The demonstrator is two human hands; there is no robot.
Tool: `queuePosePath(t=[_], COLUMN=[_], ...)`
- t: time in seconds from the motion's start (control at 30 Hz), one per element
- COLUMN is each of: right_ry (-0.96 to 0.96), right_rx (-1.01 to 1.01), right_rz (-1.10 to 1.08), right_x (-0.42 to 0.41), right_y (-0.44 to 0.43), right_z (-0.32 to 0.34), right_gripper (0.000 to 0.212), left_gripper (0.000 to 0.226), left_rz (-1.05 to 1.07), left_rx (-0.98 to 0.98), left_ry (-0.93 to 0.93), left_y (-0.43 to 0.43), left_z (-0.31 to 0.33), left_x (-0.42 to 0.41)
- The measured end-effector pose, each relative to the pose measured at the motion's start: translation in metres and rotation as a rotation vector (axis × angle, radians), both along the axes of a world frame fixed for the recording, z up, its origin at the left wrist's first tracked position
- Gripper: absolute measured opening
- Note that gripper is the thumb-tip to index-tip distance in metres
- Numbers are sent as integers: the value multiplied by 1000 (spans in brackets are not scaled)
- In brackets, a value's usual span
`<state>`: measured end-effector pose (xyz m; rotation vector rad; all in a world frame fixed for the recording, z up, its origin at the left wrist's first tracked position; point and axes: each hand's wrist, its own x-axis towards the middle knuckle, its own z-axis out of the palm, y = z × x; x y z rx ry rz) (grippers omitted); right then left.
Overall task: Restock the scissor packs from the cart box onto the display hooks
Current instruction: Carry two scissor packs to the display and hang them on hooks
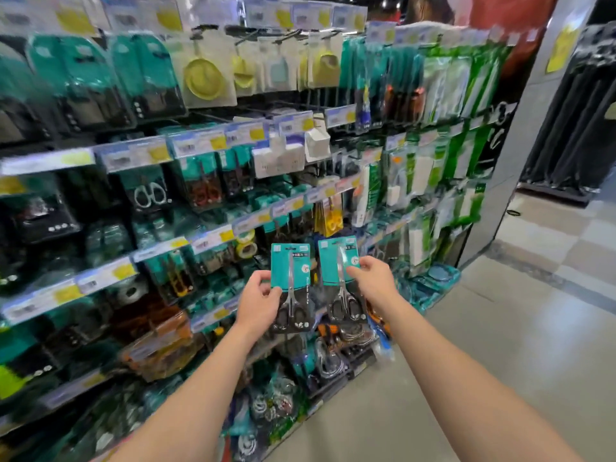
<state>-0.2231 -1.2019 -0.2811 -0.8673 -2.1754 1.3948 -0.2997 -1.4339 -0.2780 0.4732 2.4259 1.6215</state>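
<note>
Each of my hands holds one scissor pack in front of the display wall. My left hand (258,303) grips the left edge of a teal-carded scissor pack (290,278) with black-handled scissors. My right hand (371,278) pinches the right edge of a second, matching scissor pack (336,266), tilted slightly left. Both packs stand upright, side by side and apart, close to the lower display hooks (213,258) filled with similar teal packs. The cart box is out of view.
The display wall (150,201) runs from near left to far right, with rows of price tags (133,155) and hanging goods. Green and white packs (443,161) hang at the far end. Tiled floor (500,328) lies to the right, beside a grey pillar (533,95).
</note>
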Motion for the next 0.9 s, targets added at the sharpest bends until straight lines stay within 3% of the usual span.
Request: queuePosePath(t=[0.13, 0.27, 0.33, 0.47, 0.9], right_ry=[19, 69, 61, -6, 129], right_rx=[-45, -107, -139, -158, -306], right_rz=[96, 229, 282, 397, 600], right_x=[-69, -131, -156, -190, -239], right_y=[53, 100, 117, 144, 164], right_z=[-9, -19, -20, -14, -29], right_gripper=[32, 21, 27, 42, 29], left_gripper=[16, 17, 15, 14, 16], left_rz=[52, 186, 242, 340, 453], left_rx=[-15, -34, -43, -71, -29], left_ry=[-13, -57, -71, -78, -75], left_y=[42, 83, 100, 127, 163], left_z=[-5, -7, -4, -6, -19], left_x=[-35, -54, -58, -66, -84])
